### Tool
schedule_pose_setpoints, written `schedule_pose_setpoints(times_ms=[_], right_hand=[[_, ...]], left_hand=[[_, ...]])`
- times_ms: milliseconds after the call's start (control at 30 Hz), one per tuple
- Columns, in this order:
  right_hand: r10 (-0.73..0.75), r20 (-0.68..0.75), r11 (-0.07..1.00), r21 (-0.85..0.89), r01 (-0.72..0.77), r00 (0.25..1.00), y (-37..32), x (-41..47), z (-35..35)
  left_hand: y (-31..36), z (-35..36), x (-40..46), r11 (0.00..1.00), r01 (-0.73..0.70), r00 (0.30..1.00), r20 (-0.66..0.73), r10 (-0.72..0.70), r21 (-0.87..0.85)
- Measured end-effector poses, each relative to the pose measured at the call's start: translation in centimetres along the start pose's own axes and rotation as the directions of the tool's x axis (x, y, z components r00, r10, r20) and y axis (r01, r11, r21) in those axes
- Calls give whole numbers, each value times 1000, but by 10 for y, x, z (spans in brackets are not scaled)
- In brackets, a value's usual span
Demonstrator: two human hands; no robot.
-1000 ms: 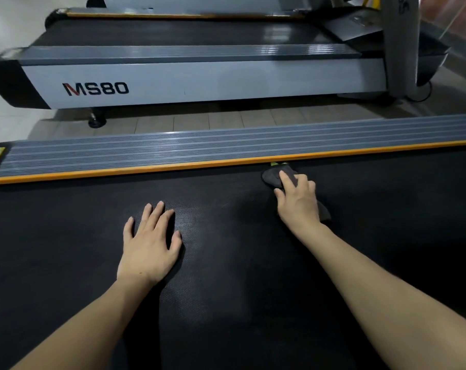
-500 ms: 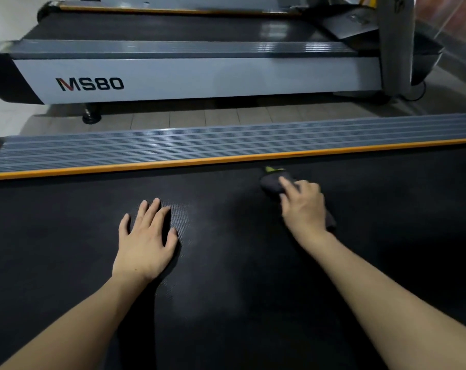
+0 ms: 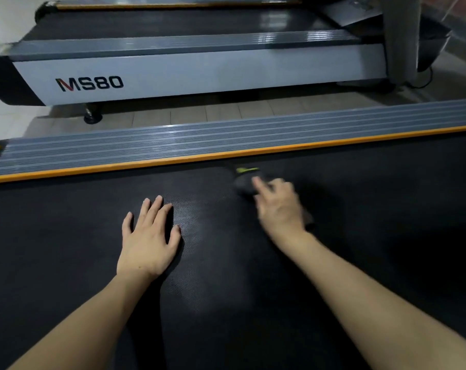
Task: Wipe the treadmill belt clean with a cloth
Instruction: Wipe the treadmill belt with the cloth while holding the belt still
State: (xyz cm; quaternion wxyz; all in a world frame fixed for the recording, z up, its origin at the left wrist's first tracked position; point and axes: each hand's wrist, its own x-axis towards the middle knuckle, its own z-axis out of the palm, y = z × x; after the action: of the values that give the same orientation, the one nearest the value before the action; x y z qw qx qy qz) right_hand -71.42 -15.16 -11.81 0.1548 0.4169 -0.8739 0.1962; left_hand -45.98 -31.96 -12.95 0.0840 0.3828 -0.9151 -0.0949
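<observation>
A second treadmill (image 3: 199, 68) marked MS80 stands behind.

A second treadmill (image 3: 199, 68) marked MS80 stands behind — pale tiled floor (image 3: 199, 113) between.

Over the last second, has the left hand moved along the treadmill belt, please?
No. The left hand rests flat in the same spot below the orange trim; only the camera view shifted slightly.
</observation>
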Motion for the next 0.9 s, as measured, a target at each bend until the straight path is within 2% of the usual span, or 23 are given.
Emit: schedule_pose_setpoints(times_ms=[100, 200, 267, 367, 400, 467, 533, 633, 700, 767, 800, 900], right_hand=[[274, -53, 959, -58, -277, 960, 68, 0, -19], [434, -99, 896, -61, -441, 895, 31, -1, -11], [355, -56, 935, -11, -356, 933, -33, -4, 2], [91, 68, 990, 99, -97, 994, -126, -29, 15], [31, 102, 990, 131, -44, 994, -137, -36, 14], [-56, 77, 987, 153, 44, 995, -111, -33, 4], [-15, 44, 999, 53, 13, 999, -54, -28, -5], [225, -29, 972, -69, -226, 974, 45, -26, -28], [393, -69, 914, -78, -397, 917, 65, -26, -35], [509, -101, 850, -100, -518, 855, 37, -23, -26], [502, -102, 855, -94, -510, 859, 10, -23, -18], [280, -2, 960, 5, -280, 960, -88, -34, 6]], left_hand=[[0, 1, 1, 1000, -2, 1000, -2, 2, -1], [1, 0, 1, 1000, 0, 1000, -6, 0, -4], [2, -1, 1, 1000, 5, 1000, -7, -5, -6], [2, -2, 1, 1000, -5, 1000, 0, 5, 3], [2, -2, 0, 1000, -9, 1000, 3, 8, 12], [2, -3, 0, 1000, -13, 1000, 12, 13, 23], [1, -3, 1, 1000, -10, 1000, 18, 9, 21], [2, -2, 1, 1000, -4, 1000, 8, 4, 12], [2, -1, 2, 1000, -1, 1000, 5, 1, 13], [2, -2, 2, 1000, -3, 1000, 9, 3, 13], [2, -2, 1, 1000, -5, 1000, 10, 5, 12], [2, -2, 2, 1000, -14, 1000, 11, 14, 8]])
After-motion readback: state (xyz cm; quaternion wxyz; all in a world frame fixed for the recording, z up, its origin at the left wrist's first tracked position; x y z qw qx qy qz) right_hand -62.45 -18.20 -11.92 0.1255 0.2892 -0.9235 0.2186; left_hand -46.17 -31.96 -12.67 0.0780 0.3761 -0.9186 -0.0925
